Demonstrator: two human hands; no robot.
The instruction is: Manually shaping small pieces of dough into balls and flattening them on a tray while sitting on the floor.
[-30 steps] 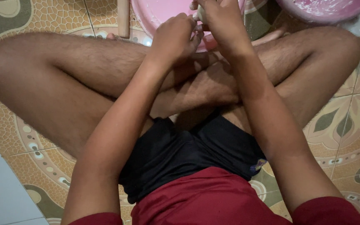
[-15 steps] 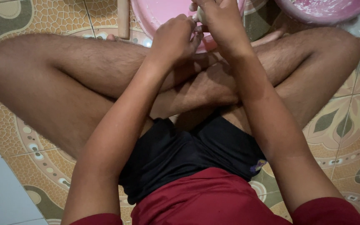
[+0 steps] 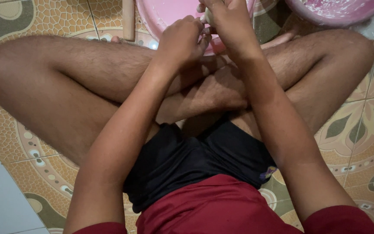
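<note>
Your left hand (image 3: 182, 41) and right hand (image 3: 228, 21) pinch a small, pale, soft-looking lump (image 3: 207, 17) between curled fingertips, right over the near rim of the smooth pink round basin (image 3: 161, 15).

We sit cross-legged on the patterned tile floor (image 3: 27, 173). Our left hand (image 3: 182, 41) and right hand (image 3: 228, 19) meet over the pink basin (image 3: 169, 13), fingers (image 3: 204, 41) pinching a small pale lump (image 3: 207, 16). A wooden stick (image 3: 128, 19) lies just beside the basin; a second pink basin (image 3: 338, 11) sits at upper right.
</note>
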